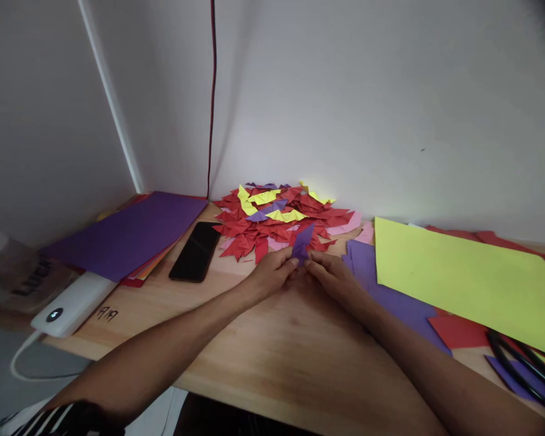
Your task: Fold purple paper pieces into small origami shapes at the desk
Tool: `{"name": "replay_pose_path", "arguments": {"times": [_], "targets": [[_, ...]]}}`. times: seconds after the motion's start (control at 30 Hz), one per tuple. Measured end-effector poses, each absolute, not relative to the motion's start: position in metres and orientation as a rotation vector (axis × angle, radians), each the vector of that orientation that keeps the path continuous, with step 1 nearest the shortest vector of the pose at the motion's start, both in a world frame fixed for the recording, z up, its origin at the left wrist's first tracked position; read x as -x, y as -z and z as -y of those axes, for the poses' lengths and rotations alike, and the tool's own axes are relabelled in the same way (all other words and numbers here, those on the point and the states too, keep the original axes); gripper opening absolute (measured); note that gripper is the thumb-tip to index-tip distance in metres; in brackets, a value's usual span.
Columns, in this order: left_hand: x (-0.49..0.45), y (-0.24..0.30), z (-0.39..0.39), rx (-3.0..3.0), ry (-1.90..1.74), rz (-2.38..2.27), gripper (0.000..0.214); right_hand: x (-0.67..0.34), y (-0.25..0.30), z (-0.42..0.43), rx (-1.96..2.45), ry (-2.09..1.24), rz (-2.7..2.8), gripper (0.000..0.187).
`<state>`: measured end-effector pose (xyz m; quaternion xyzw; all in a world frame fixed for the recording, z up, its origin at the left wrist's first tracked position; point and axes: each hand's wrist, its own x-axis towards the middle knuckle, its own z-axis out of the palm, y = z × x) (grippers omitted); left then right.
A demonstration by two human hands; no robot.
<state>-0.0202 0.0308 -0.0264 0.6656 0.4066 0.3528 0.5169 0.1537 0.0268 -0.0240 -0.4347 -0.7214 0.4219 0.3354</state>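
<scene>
A small folded piece of purple paper [304,236] is held up between both hands, over the front of the desk. My left hand [275,267] pinches its lower left side between thumb and fingers. On the right side, my right hand [327,269] grips the lower edge of the same paper, its fingertips close to the left thumb. The fingers hide the paper's bottom part. Just behind the hands lies a heap of folded paper shapes [281,229], mostly red, with yellow, purple and pink ones among them.
A black phone [195,251] lies left of the heap. Further left, purple sheets [136,230] rest by a white power bank [72,306] with a cable. At right are a yellow sheet [463,275], purple paper [395,297], red paper [458,332] and black-handled scissors [522,369]. A wall stands behind.
</scene>
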Motion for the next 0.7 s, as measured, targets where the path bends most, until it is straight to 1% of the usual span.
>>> {"name": "replay_pose_path", "arguments": {"times": [0.13, 0.2, 0.33, 0.6, 0.7], "targets": [[0.0224, 0.0287, -0.0306, -1.494, -0.860, -0.903, 0.025, -0.1547, 0.0242, -0.0263, 1.203, -1.092, 1.846, 0.027], [0.0233, 0.0293, -0.0306, -1.420, -0.926, -0.855, 0.025, -0.1554, 0.0248, -0.0272, 1.219, -1.081, 1.845, 0.028], [0.0232, 0.0288, -0.0301, -1.317, -1.074, -0.792, 0.034, -0.1559, 0.0235, -0.0278, 1.232, -1.071, 1.852, 0.028], [0.0219, 0.0266, -0.0276, -1.379, -1.181, -0.864, 0.030, -0.1545, 0.0195, -0.0267, 1.230, -1.063, 1.898, 0.028], [0.0219, 0.0264, -0.0277, -1.366, -1.168, -0.894, 0.025, -0.1547, 0.0189, -0.0274, 1.226, -1.060, 1.912, 0.028]]}}
